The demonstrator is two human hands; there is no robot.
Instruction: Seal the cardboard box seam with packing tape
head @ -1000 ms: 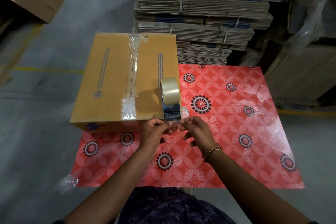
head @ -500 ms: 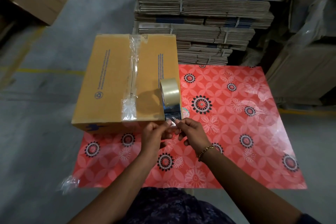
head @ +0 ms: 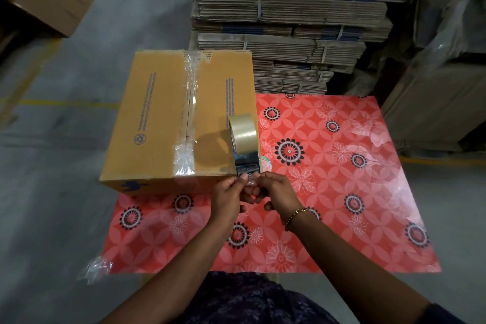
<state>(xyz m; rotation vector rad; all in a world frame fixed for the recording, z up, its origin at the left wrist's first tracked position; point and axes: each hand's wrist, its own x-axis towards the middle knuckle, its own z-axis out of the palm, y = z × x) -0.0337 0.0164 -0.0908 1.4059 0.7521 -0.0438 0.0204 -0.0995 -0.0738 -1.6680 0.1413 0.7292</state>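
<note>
Both grips, left hand (head: pixel 228 193) & right hand (head: pixel 279 190), now closer together, pinching tape roll's (head: pixel 244 139) loose end.

matt cardboard box (head: pixel 157 118), glossy tape roll (head: pixel 243 134)

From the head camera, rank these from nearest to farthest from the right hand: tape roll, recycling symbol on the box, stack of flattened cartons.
1. tape roll: just above the right hand.
2. recycling symbol: left, on the box top.
3. stack of flattened cartons: far behind.

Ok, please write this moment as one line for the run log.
stage: tape end being pulled | left hand: pinches tape end | right hand: pinches tape end | tape roll: upright on box
</note>
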